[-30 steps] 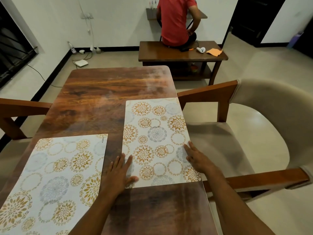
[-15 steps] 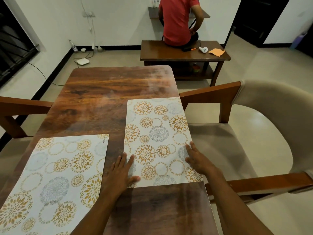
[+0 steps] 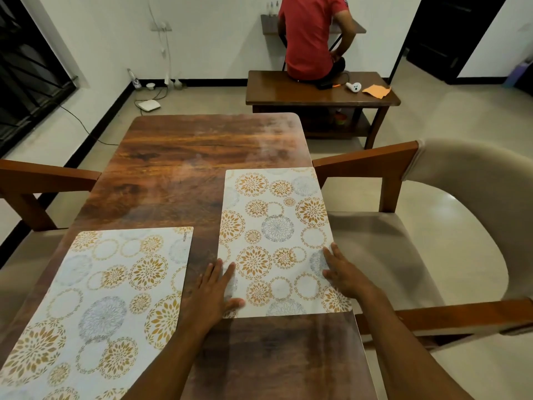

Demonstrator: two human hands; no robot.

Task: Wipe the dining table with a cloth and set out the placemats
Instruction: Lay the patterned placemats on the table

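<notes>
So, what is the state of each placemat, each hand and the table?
Dining table: glossy, carrying both placemats.
Right placemat: flat on the table, under both hands.
Left placemat: flat on the table, untouched.
Left hand: open, fingers straight, on the right placemat's near corner.
Right hand: open, flat on that placemat's right edge.

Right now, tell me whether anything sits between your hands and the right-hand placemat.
Nothing visible does. The left hand lies flat on the right-hand placemat at its near left corner, the right hand at its right edge; both touch it.
</notes>
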